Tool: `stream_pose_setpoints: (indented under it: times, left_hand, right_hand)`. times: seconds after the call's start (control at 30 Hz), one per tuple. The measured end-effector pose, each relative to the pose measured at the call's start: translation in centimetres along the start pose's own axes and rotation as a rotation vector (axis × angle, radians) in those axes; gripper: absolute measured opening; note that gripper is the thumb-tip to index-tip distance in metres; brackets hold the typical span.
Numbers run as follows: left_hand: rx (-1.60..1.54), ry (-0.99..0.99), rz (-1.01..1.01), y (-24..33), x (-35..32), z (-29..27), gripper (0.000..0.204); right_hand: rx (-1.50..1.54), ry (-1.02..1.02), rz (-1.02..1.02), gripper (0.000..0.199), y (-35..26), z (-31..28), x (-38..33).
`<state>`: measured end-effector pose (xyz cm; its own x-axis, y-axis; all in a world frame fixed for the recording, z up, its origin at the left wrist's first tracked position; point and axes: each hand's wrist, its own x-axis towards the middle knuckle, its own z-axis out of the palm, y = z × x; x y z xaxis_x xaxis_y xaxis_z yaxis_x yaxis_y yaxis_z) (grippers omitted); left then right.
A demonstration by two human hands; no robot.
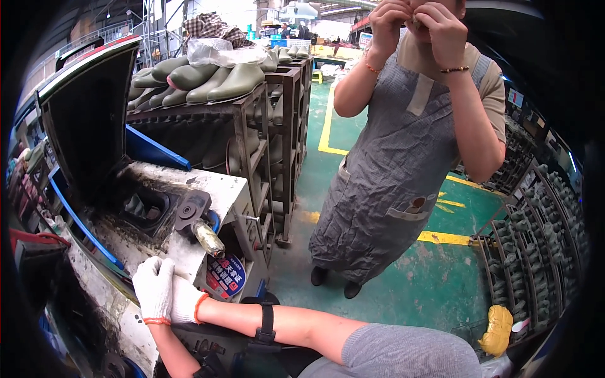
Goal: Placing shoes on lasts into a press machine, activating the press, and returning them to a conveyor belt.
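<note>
Both my hands wear white knitted gloves with orange cuffs and meet at the near edge of a stained white machine top (pixel 230 184). My left hand (pixel 153 286) lies against my right, its fingers bent and pressed together; anything inside them is hidden. Behind it, my right hand (pixel 184 301) reaches in from the right, its fingers covered by the left glove. Just beyond the gloves, a dark metal clamp piece (pixel 189 211) with a tape-wrapped handle (pixel 208 238) sits beside a black-rimmed opening (pixel 142 211) in the machine top.
A tall black panel (pixel 88 120) stands raised at the left. Metal racks (pixel 249 120) hold olive-green rubber shoes (pixel 236 82). Across from me stands a person in a grey apron (pixel 391 183), both hands raised. More shoe racks (pixel 529 246) and a yellow bundle (pixel 496 331) are at right.
</note>
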<state>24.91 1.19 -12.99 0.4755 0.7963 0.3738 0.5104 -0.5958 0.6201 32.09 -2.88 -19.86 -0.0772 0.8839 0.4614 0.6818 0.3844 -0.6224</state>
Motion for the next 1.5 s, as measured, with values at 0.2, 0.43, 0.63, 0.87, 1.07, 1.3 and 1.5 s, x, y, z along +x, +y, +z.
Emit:
stream_pose_setpoints:
  times: [0.2,0.43,0.63,0.87,1.07,1.3,1.5]
  left_hand:
    - [-0.003,-0.032,-0.03,0.1,0.0,-0.2,0.035]
    - [-0.011,-0.015,0.004,-0.1,0.0,-0.1,0.036]
    - [-0.016,-0.001,0.013,-0.3,0.0,0.1,0.035]
    - [-0.011,-0.009,0.003,-0.1,0.0,0.0,0.035]
    - [-0.021,-0.02,-0.005,0.1,-0.1,-0.1,0.036]
    - [0.024,0.012,0.049,0.5,-0.1,-0.3,0.035]
    - [0.064,0.087,0.102,0.2,-0.8,-0.8,0.034]
  right_hand:
    - [-0.038,-0.015,-0.013,0.052,-0.3,-0.2,0.1]
    - [-0.075,0.029,-0.048,0.049,-0.4,-0.3,-0.2]
    - [-0.044,0.009,0.004,0.047,-1.0,-1.1,-0.2]
    - [-0.071,-0.073,0.048,0.047,-1.6,-2.2,-0.3]
    - [-0.114,-0.088,0.059,0.046,-2.1,-2.5,-0.4]
    - [-0.003,0.003,0.015,0.046,-0.9,-1.2,-0.2]
    - [-0.134,0.02,-0.08,0.042,-1.8,-1.9,-0.2]
